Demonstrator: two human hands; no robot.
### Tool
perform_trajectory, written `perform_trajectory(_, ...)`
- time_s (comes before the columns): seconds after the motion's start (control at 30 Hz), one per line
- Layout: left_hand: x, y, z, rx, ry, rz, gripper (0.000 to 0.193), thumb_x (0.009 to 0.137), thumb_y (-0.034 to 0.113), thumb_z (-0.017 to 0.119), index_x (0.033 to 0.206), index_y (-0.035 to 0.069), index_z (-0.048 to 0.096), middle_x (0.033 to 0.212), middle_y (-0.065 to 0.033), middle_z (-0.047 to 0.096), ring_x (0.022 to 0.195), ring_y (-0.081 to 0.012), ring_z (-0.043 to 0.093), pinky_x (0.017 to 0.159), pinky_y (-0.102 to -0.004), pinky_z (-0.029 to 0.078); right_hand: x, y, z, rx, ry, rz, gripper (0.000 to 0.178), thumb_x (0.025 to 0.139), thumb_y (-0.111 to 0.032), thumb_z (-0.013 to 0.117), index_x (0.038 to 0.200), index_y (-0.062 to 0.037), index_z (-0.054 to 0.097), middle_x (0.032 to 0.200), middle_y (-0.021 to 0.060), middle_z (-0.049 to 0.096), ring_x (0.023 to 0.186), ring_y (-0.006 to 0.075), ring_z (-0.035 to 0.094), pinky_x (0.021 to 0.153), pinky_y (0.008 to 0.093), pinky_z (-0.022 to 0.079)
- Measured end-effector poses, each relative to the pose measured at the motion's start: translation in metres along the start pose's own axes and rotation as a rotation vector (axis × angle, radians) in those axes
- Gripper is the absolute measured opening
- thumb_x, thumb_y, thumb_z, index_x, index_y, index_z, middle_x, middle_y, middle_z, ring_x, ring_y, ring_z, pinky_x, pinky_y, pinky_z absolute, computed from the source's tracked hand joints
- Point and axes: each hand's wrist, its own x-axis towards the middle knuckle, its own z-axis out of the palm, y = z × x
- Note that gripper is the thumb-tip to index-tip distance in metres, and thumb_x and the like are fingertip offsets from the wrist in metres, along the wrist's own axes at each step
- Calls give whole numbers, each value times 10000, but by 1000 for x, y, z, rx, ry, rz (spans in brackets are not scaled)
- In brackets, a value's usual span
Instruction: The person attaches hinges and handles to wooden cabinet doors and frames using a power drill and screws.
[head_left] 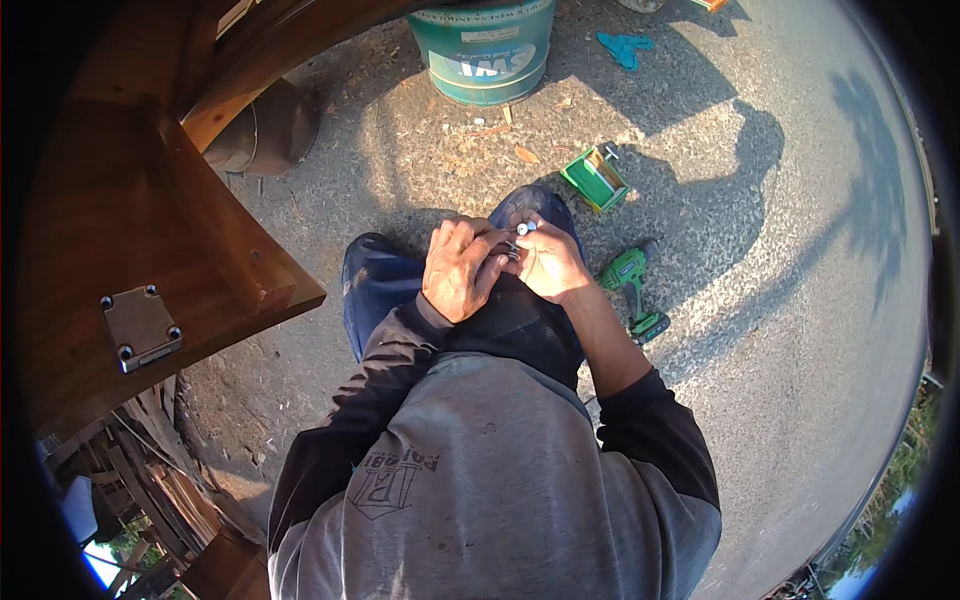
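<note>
The left hand (pixel 458 268), back upward, meets the cupped right hand (pixel 552 262), both pinching small silver metal pieces (pixel 525 229) between them; a green-and-black cordless drill (pixel 628 268) lies right.

From the head, we look steeply down by wide fisheye, our left hand (pixel 460 268) and right hand (pixel 552 262) close below.

The small pieces (pixel 512 252) look like bright, shiny metal; the plate (pixel 139 325) looks like smooth metal. The wooden panel (pixel 215 295) has a glossy brown finish. The drill (pixel 628 269) has a plastic body, the shirt (pixel 510 450) is matt cloth, and the ground (pixel 400 165) is rough and gritty.
</note>
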Motion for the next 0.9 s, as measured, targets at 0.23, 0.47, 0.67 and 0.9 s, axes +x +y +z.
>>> perform_trajectory(0.23, -18, 0, -9, 61, -171, -30, 392, 759, 34, 692, 1147, 85, 683, 1081, -65, 631, 971, -279, 574, 802, -403, 442, 2, 14, -9, 12, -64, 54, 231, 850, 16, 517, 1052, -96, 531, 1006, 36, 590, 1009, 219, 611, 904, 440, 514)
perform_trajectory(0.47, -39, -14, -16, 76, -220, 43, 318, 801, 150, 693, 1105, 63, 665, 1041, -99, 661, 1005, -287, 627, 861, -416, 481, -18, 21, 35, -213, -143, 92, 176, 848, 47, 501, 962, -83, 472, 943, 71, 557, 973, 220, 609, 1008, 542, 484)
perform_trajectory(0.67, -48, -7, -27, -71, -150, -60, 315, 799, 39, 639, 1111, 23, 672, 1038, -149, 680, 1018, -331, 642, 911, -429, 515, -9, 23, 30, -281, -122, 148, 117, 908, 18, 553, 951, -79, 506, 893, 46, 557, 860, 173, 614, 962, 496, 520)
perform_trajectory(0.9, -55, 9, -31, -22, 27, -243, 214, 764, 9, 635, 977, 18, 659, 869, -131, 655, 827, -320, 666, 745, -387, 550, -5, 44, 38, -395, -38, 92, 93, 932, 19, 553, 972, -57, 518, 943, 53, 570, 874, 155, 623, 810, 352, 586)
